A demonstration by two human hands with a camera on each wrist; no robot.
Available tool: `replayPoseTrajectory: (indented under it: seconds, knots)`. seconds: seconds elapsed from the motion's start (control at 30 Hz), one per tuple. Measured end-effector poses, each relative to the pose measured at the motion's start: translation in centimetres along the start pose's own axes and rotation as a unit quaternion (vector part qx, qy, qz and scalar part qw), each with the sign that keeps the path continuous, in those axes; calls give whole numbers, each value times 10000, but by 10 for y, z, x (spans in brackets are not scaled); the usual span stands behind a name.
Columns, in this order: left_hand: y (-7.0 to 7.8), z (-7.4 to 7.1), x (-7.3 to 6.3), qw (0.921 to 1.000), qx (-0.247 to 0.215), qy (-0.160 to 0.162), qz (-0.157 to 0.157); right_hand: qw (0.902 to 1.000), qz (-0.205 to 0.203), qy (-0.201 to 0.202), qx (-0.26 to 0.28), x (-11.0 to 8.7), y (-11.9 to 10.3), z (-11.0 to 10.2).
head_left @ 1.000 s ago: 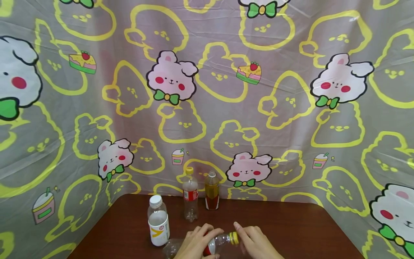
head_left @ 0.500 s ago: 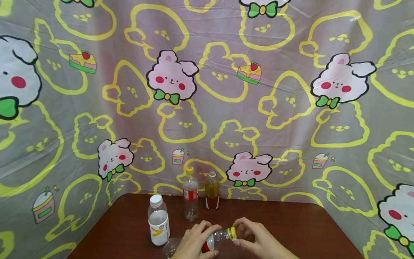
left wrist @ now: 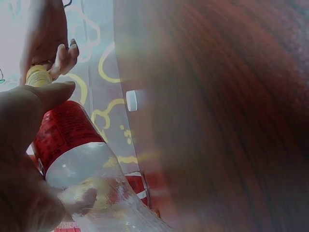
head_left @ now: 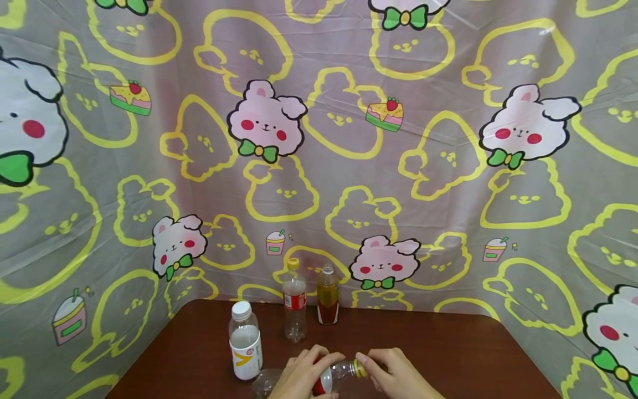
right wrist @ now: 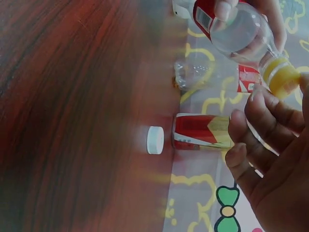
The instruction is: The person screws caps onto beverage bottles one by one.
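Note:
A clear plastic bottle [left wrist: 72,135] with a red label lies on its side, its neck pointing right in the head view. My left hand [head_left: 301,376] grips it round the label. At the neck end, my right hand [head_left: 397,377] pinches the yellow cap [right wrist: 284,79] between thumb and fingers; the cap sits on the bottle's mouth. In the right wrist view the other fingers [right wrist: 263,125] are loosely bent beside the cap, and the thumb is mostly cut off by the frame. The left hand hides part of the bottle's middle in the head view.
Behind the hands stand a white-capped bottle [head_left: 246,354], a yellow-capped bottle [head_left: 295,302] with a red label, and a bottle of amber liquid [head_left: 328,302] without a visible cap. A loose white cap [right wrist: 155,140] lies on the brown table [head_left: 448,343]. Patterned cloth [head_left: 438,221] surrounds the table.
Half a second ago the right hand's thumb and fingers were spread wider around the yellow cap; now they close on it. The left hand keeps its grip on the bottle.

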State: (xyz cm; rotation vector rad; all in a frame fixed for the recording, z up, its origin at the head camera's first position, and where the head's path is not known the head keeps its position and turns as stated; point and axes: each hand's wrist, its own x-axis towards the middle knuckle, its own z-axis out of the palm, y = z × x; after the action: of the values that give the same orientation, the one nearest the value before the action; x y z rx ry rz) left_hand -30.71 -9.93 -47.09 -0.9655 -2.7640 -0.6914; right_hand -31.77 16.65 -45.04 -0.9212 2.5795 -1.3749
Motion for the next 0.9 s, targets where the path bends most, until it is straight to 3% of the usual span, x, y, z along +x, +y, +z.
replayPoseTrajectory:
  seconds: [0.2,0.4,0.5,0.67,0.9]
  knots:
    - [1,0,1,9999,-82,-11,-95,9988,-408,244,-120,-3,-3,-5]
    - [1,-3,2,9997,-91,-81,-201,9893,-1393,318,-307,-7,-1,-14]
    - [1,-2,3,9998,-35,-11,-179,9850,-1673,319,-273,-7,0,-14]
    - [0,-3,3,9996,-194,-24,-195,9888,-1491,79,21,-5,1,-13]
    - [-2,-3,2,9989,-363,-217,-215,9981,-609,-66,107,0,0,-7]
